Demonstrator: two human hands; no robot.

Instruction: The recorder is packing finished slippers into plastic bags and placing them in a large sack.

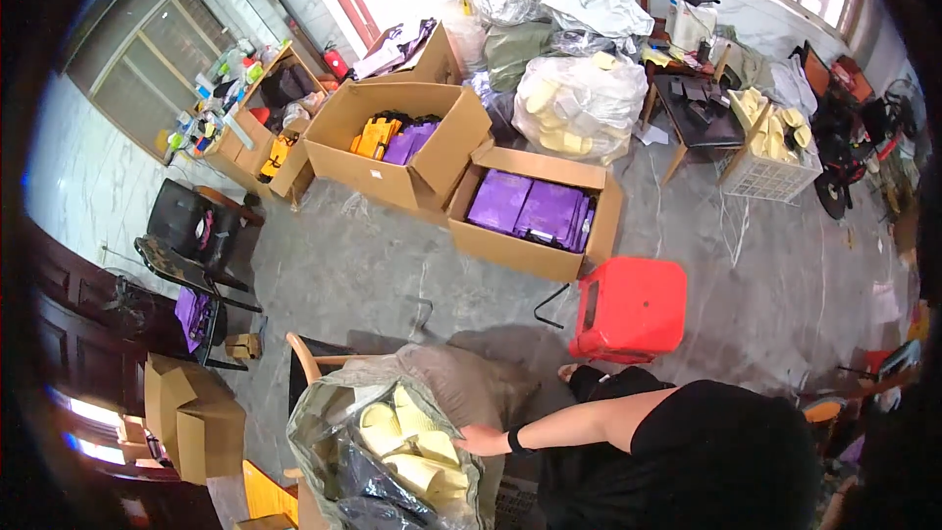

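My right hand (481, 440), with a dark band at the wrist, reaches in from the right. It is at the right rim of a large grey-green woven sack (306, 422), and its fingers appear closed on that rim. The sack's mouth gapes upward. Inside lie several pale yellow curved pieces (415, 472), which look like foam or fabric, beside crumpled dark clear plastic (371, 481). A beige sack-like bundle (461, 383) bulges just behind it. My left hand is out of view.
A red plastic stool (643, 309) stands right of centre. Beyond it, an open carton (520, 253) holds purple packs, and a larger carton (368, 172) holds yellow and purple ones. Stuffed clear bags (579, 108) pile up behind. Black chairs (191, 226) and a tall carton (211, 432) stand left.
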